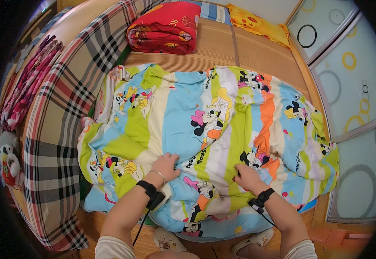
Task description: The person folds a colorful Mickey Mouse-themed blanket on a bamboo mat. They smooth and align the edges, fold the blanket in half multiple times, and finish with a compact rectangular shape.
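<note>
A colourful cartoon-print quilt (183, 103) with blue, green, cream and orange stripes lies spread and wrinkled over a bed mat. My left hand (165, 167), with a bracelet at its wrist, is closed on the quilt's fabric near the middle of its near half. To its right, my right hand (247, 178) has its fingers curled in and pinches the same quilt beside a green stripe. The fabric partly hides the fingertips of both hands. The quilt's near edge hangs down in front of my feet.
A folded red quilt (166, 28) and a yellow pillow (259, 25) rest on the woven mat (222, 45) at the far end. A plaid-covered headboard (52, 142) runs along the left, with plush toys (11, 162) beyond it. Frosted sliding doors (356, 168) stand at the right.
</note>
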A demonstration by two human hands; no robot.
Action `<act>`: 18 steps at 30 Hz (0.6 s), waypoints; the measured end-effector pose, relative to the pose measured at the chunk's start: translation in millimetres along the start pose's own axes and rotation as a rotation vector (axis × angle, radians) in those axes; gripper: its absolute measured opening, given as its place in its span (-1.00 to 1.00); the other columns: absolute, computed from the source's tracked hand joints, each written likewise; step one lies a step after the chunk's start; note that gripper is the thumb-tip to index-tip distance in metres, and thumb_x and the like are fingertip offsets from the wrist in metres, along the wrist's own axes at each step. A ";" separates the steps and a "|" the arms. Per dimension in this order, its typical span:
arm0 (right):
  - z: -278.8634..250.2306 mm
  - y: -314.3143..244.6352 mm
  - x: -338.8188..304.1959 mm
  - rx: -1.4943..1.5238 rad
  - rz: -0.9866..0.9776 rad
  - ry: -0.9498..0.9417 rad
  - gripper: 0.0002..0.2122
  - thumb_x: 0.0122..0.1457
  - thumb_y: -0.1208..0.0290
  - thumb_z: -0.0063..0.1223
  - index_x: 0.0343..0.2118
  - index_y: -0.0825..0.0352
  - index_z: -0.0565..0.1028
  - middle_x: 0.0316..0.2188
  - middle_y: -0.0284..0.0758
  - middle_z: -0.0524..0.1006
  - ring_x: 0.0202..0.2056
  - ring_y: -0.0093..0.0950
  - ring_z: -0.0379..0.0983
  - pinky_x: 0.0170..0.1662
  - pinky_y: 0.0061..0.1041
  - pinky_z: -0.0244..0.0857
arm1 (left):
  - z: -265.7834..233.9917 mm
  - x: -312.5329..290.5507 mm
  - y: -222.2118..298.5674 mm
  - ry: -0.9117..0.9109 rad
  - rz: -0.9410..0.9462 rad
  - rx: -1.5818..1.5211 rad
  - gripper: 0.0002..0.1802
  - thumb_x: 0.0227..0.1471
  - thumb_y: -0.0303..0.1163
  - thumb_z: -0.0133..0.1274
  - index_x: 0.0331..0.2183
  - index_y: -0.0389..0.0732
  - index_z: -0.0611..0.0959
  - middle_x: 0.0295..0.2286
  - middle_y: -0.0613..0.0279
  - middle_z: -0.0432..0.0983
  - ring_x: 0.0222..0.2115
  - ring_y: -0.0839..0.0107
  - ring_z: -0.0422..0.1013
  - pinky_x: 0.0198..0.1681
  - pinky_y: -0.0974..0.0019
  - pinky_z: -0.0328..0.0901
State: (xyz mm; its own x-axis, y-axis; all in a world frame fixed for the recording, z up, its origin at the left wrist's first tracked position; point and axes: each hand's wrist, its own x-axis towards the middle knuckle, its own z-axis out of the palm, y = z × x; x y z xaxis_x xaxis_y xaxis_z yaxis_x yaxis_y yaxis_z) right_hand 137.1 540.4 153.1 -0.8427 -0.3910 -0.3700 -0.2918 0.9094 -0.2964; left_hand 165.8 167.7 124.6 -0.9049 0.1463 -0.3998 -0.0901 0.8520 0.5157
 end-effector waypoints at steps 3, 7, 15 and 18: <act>-14.0 0.2 -9.9 0.011 -0.081 0.131 -0.69 0.02 0.30 0.17 -0.17 0.29 0.47 -0.26 -0.10 0.50 -0.24 -0.08 0.48 -0.22 -0.16 0.38 | -7.6 -8.5 -2.5 0.126 0.014 -0.145 -0.35 -0.12 -0.20 0.23 0.05 -0.07 0.48 -0.04 -0.09 0.37 -0.01 -0.10 0.34 0.06 0.08 0.31; -24.3 -21.0 -41.3 -0.089 -0.299 -0.025 -0.78 0.04 0.30 0.13 -0.32 0.31 0.47 -0.39 -0.13 0.51 -0.33 -0.10 0.48 -0.30 -0.16 0.37 | -18.6 -41.6 -7.3 0.367 0.119 -0.173 -0.45 -0.06 -0.31 0.18 0.01 -0.20 0.48 -0.02 -0.15 0.35 -0.01 -0.11 0.33 0.06 0.07 0.28; 77.2 -120.3 -116.7 -0.031 -0.721 -0.070 -0.59 0.06 0.16 0.20 -0.08 0.23 0.42 -0.29 -0.15 0.52 -0.19 -0.11 0.47 -0.28 -0.15 0.40 | 9.0 -169.9 -109.7 1.060 -0.373 -0.243 -0.74 0.09 -0.38 0.08 -0.20 -0.32 0.47 -0.28 0.07 0.37 -0.27 0.16 0.34 -0.19 0.20 0.28; 114.8 -136.6 -115.1 -0.220 -0.535 -0.327 -0.51 -0.02 0.15 0.27 -0.04 0.21 0.40 -0.24 -0.19 0.53 -0.19 -0.08 0.49 -0.31 -0.14 0.40 | 49.6 -203.7 -150.8 1.185 -0.764 -0.549 -0.65 0.15 -0.22 0.11 -0.19 -0.31 0.47 -0.30 0.17 0.39 -0.29 0.29 0.35 -0.22 0.26 0.29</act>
State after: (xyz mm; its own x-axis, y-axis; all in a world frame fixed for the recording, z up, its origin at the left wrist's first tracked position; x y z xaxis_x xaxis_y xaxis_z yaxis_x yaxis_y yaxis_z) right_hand 325.9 444.9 135.1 -0.3859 -0.7878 -0.4801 -0.7465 0.5724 -0.3394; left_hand 384.3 34.4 90.7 -0.3485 -0.9373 -0.0088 -0.5765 0.2069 0.7905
